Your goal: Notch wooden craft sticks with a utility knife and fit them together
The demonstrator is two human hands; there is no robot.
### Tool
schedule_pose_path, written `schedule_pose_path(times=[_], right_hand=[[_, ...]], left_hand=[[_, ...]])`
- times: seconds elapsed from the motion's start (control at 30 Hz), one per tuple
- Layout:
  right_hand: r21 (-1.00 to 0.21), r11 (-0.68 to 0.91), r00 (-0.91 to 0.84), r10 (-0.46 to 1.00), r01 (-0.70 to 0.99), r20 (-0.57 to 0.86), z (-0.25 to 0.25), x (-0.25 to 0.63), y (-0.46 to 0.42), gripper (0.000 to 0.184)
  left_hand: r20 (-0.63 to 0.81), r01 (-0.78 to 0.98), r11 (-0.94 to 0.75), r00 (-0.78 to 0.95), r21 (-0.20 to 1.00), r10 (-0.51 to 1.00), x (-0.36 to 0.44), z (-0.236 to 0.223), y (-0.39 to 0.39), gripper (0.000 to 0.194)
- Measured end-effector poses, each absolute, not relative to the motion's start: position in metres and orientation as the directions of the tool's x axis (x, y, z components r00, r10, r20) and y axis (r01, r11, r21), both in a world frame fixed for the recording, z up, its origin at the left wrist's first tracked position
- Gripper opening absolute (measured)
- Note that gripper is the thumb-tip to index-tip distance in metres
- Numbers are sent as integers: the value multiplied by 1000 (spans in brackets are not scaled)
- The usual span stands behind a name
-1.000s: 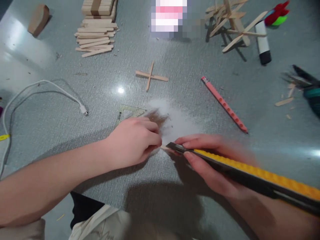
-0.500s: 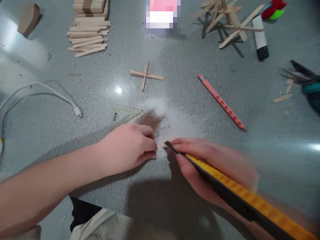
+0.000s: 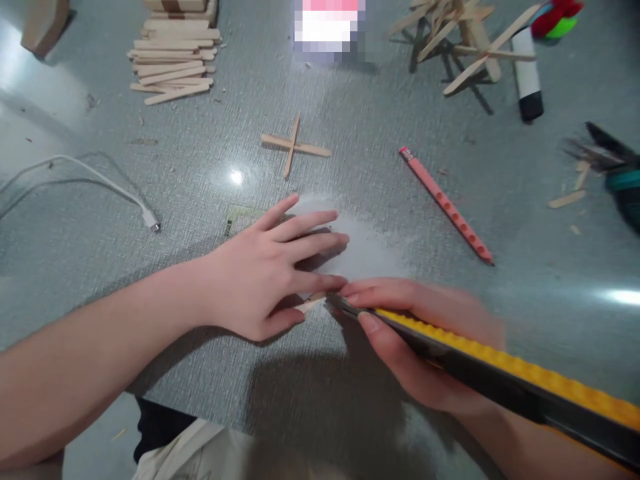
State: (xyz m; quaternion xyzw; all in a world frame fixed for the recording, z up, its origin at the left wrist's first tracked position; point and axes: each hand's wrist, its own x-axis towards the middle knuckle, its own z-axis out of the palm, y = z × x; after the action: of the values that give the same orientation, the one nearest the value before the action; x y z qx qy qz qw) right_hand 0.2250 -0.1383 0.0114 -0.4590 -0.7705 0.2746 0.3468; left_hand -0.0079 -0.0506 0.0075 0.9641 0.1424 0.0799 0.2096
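Observation:
My left hand [image 3: 270, 270] lies flat on the grey table with its fingers spread, pressing down a small wooden stick [image 3: 311, 303] whose end shows under the fingertips. My right hand [image 3: 420, 347] is closed around a long yellow and black utility knife [image 3: 480, 370]. The knife's tip touches the stick's end right beside my left fingers. A clear set square [image 3: 240, 219] lies partly under my left hand.
A cross of two sticks [image 3: 294, 145] lies ahead. A pink pencil [image 3: 445, 203] is at the right, a stick pile [image 3: 173, 70] back left, a stick structure [image 3: 460, 40] and a glue stick [image 3: 526, 77] back right. A white cable [image 3: 85, 180] lies left.
My left hand has gone from a closed pinch on the stick to flat, spread fingers on it. The knife stays at the stick's end.

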Motion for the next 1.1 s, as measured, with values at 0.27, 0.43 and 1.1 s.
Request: schedule_pose_path(times=[0.27,0.43,1.1], right_hand=[[-697,513,-434,846,501,310,7,221,-135,19],[-694,501,-445,850,517,282,9,221,-135,21],[-736,442,-521,842,513,142,22,218,-139,15]], left_hand=[[46,236,-853,956,466,289,-8,8,-48,60],[6,253,-849,958,464,288,-8,8,-50,63],[38,265,-842,947,470,320,0,5,-52,57]])
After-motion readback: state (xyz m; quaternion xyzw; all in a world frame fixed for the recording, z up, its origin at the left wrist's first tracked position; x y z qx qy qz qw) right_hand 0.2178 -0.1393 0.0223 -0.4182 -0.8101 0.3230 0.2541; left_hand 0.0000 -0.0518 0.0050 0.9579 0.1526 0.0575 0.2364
